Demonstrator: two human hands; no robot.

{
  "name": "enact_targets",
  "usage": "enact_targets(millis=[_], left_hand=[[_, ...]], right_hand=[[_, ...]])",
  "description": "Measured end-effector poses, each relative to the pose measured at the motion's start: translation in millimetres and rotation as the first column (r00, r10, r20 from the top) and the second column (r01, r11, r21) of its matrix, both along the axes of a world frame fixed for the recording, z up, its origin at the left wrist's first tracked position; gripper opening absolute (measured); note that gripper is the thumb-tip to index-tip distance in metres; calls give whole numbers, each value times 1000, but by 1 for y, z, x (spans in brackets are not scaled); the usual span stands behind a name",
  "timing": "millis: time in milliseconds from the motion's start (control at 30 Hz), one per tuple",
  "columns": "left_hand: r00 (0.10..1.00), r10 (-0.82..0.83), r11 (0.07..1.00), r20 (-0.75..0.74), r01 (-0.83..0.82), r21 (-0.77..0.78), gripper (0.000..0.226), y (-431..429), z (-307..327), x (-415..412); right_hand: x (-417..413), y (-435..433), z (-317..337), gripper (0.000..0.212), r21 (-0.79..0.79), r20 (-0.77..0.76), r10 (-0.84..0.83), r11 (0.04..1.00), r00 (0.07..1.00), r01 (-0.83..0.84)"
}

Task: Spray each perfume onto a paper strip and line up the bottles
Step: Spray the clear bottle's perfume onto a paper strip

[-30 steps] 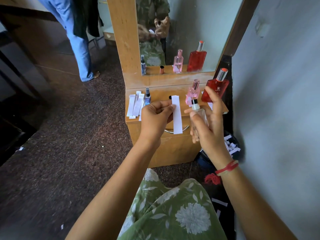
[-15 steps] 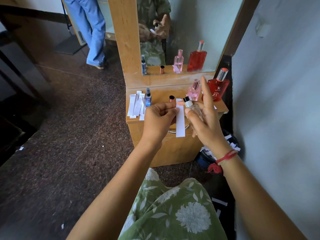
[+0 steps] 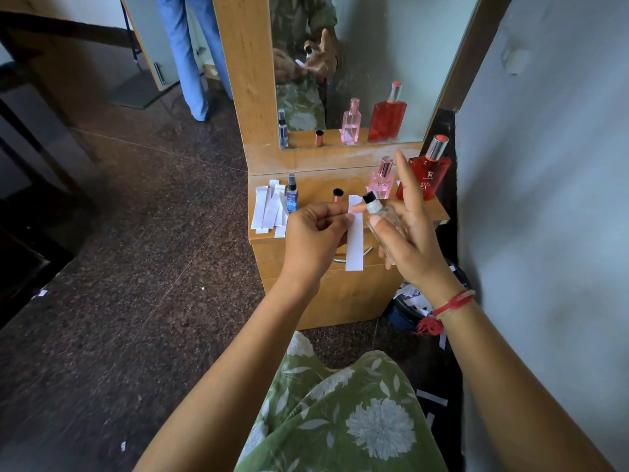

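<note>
Your left hand (image 3: 313,240) pinches a white paper strip (image 3: 355,243) near its top between thumb and fingertips, and the strip hangs straight down in front of the drawer handle (image 3: 340,258). Your right hand (image 3: 412,243) is wrapped round a small clear bottle (image 3: 383,218). The thumb lies on the bottle's shoulder and the index finger sticks straight up, off the black spray head (image 3: 368,197). You hold the bottle tilted, its top leaning toward the strip, with the spray head just beside the strip's upper edge. On the wooden dresser top (image 3: 316,183) behind your hands, a pink bottle (image 3: 381,182) stands upright. A larger red bottle (image 3: 425,175) stands just beside it at the right end. Toward the left end, a little blue bottle (image 3: 292,195) stands against a loose pile of paper strips (image 3: 269,209). A copper-coloured cap (image 3: 337,195) sits alone between the blue bottle and the strip you hold. The mirror (image 3: 374,46) above reflects the bottles, the cap and both your hands. A red thread (image 3: 452,303) circles your right wrist. Below it, a dark bin (image 3: 405,316) on the floor beside the dresser holds paper scraps. Someone in blue trousers (image 3: 190,63) stands at the far left of the room.
</note>
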State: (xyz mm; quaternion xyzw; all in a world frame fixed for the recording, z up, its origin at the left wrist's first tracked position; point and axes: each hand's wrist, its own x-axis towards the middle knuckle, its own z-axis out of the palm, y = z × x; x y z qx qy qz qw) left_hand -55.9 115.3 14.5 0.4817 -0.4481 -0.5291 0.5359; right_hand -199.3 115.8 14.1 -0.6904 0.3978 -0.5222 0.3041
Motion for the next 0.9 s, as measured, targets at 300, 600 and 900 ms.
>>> enact_targets(millis=[300,600,900], left_hand=[[994,83,996,72,-81,-35,11,-3,0,0],[980,131,983,148,-110,-144,14,-3,0,-2],[977,127,986,172,-105,-128,13,-5,-2,-1]], right_hand=[[2,-5,5,34,-36,-84,-163,986,983,160],[11,0,9,24,-116,-295,-233,971,927,207],[15,-2,8,24,-143,-382,-262,964,886,223]])
